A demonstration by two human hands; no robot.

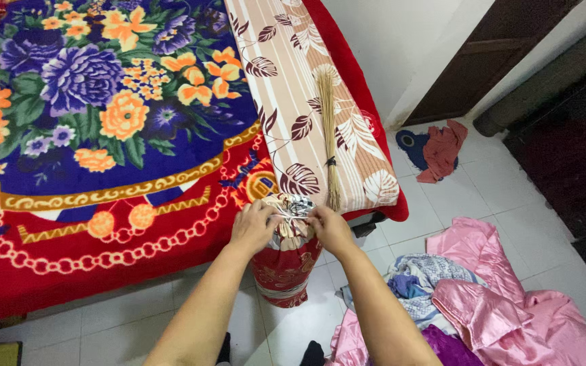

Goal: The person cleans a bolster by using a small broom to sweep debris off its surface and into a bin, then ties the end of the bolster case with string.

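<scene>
- Both forearms reach forward from the bottom edge and converge at the gathered top of a red patterned bolster (285, 261), which stands upright on the tiled floor (442, 203) against the near edge of the bed
- The left hand (254, 227) sits on the left side of the bolster's top, back of the hand upward, fingers curled and pinched shut on the thin white tie string (291, 216) at the bunched mouth
- The right hand (331, 229) mirrors it on the right side of the bolster's top, wrist bent slightly inward, fingertips closed on the same string
- The two hands are close together, with only the knot area and the puckered fabric between them
- Behind the bolster, the bed carries a red and blue floral blanket (103, 102) and a beige leaf-print sheet (293, 74)
- A stick broom (328, 129) lies on that sheet, just beyond the bolster's top
- To the right of the bolster, pink satin cloth (496, 298) is heaped on the floor
</scene>
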